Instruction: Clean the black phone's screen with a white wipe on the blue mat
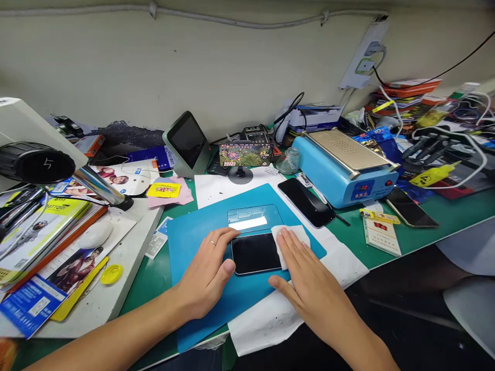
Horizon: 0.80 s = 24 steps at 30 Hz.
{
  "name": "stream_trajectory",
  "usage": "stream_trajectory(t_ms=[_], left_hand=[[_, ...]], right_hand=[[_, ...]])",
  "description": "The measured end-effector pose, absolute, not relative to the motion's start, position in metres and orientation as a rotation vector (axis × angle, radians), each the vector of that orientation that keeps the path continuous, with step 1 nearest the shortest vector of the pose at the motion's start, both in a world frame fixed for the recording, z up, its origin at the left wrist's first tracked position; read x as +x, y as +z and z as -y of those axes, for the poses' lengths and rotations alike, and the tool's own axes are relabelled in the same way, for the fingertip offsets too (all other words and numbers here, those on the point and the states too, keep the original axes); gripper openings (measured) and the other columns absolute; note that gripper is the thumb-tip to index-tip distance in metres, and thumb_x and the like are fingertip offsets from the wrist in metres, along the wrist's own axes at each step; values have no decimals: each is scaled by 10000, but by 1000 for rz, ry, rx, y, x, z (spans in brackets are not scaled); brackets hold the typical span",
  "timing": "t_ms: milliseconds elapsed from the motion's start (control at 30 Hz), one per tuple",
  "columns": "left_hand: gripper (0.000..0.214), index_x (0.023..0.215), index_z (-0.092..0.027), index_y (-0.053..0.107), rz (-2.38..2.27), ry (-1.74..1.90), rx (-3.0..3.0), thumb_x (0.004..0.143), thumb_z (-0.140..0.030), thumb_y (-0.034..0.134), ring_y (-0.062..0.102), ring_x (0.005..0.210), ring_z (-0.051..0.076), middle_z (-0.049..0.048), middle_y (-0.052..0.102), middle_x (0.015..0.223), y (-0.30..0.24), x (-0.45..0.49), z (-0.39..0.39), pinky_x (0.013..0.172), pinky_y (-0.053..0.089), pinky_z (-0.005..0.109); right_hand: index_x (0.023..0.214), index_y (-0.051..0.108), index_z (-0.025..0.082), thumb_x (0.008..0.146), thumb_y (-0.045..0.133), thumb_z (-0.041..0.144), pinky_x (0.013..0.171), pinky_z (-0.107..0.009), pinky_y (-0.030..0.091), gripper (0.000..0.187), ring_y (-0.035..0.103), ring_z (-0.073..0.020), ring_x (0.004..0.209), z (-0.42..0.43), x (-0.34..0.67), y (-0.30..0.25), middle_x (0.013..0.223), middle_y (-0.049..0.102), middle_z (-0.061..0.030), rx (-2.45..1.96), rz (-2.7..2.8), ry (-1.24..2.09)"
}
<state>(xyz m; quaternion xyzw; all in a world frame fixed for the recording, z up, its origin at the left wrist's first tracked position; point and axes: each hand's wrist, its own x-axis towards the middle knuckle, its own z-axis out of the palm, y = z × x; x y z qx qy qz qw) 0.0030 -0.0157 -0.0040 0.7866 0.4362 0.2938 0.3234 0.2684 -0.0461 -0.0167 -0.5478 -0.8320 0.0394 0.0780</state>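
A black-screened smartphone [255,253] lies flat on a blue mat [201,232]. My left hand [209,273], with a ring on one finger, holds the phone's left end, fingertips at the far corner and thumb at the near one. Pressed on the phone's right end is a white wipe [303,234], under the nearly straight fingers of my right hand [309,281]; its thumb is spread to the side. The wipe hides that end of the phone. Just beyond the phone, a clear glass screen panel [255,216] rests on the mat.
Right of the mat lie another dark phone [306,202] and a blue heating machine [340,170]. A propped phone [245,154] shows a game behind, near a glass jar [288,162]. A microscope-like device [34,159] and booklets [46,232] crowd the left. A cigarette pack [381,237] sits right.
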Motion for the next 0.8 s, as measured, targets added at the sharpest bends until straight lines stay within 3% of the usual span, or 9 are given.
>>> stream_trajectory(t_ms=[200,400,633,800], left_hand=[[654,1447,-247,459,-1149,761,2066,1039,-672,175,478,1340,327,132,509,1456,-2,3,16,1131,402,536],[654,1444,-248,452,-1145,747,2057,1036,-679,178,499,1309,318,123,543,1421,0,3,16,1115,413,528],[532,1410,-257,472,-1130,679,2099,1070,-595,243,490,1278,307,114,542,1400,3,4,16,1075,425,523],[410,1401,-257,464,-1167,635,2176,1070,-489,401,499,1260,296,95,531,1405,2,6,16,1066,435,502]], right_hand=[[1624,-80,70,973,414,665,1118,-589,453,1010,301,-402,1508,53,246,-26,1657,208,-243,-1698,2381,-84],[1636,-56,112,982,443,631,1085,-520,514,972,390,-348,1476,79,256,-20,1645,288,-186,-1549,2493,-93],[1638,-49,177,1021,389,592,1150,-526,450,863,289,-312,1523,41,273,-14,1680,206,-139,-1660,2467,73],[1641,-24,123,998,446,593,1071,-491,529,925,455,-327,1440,71,273,-14,1621,353,-171,-1550,2471,-199]])
